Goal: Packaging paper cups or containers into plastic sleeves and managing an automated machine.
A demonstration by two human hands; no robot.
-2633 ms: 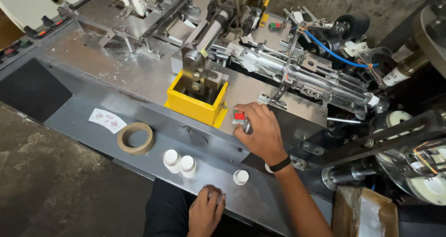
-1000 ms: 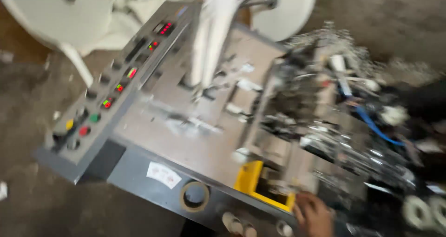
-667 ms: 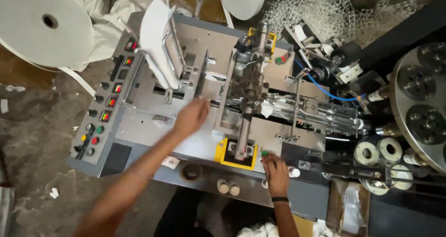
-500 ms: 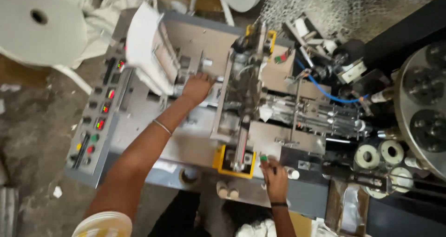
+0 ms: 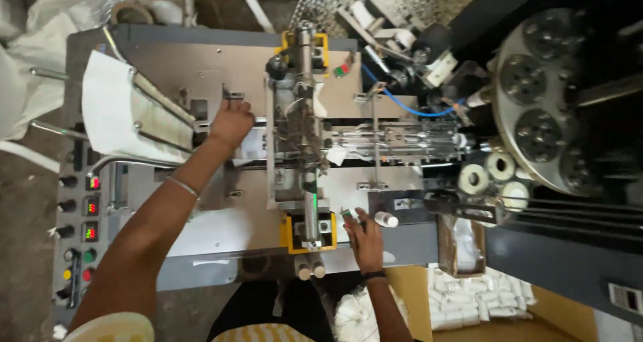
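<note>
I look straight down on a grey packing machine (image 5: 201, 67). My left hand (image 5: 230, 123) reaches far over the metal deck and rests, fingers curled, against the paper web beside the white folded sheet guide (image 5: 120, 117). Whether it grips anything is hidden. My right hand (image 5: 365, 233) lies on the front deck, to the right of the yellow bracket (image 5: 308, 231), its fingers at a small green and red button (image 5: 346, 213). A small white cap (image 5: 384, 219) sits just right of that hand. The central sealing column (image 5: 305, 127) stands between my two hands.
A control panel with knobs, coloured buttons and red displays (image 5: 84, 228) runs down the left edge. Two white caps (image 5: 309, 269) sit at the front edge. White tape rolls (image 5: 489, 174) and a round multi-head turret (image 5: 542, 107) stand right. A box of white tubes (image 5: 469, 298) is below right.
The view has swung and closed in over the machine. My left arm reached out across the deck to the paper guide; my right hand stayed by the yellow bracket.
</note>
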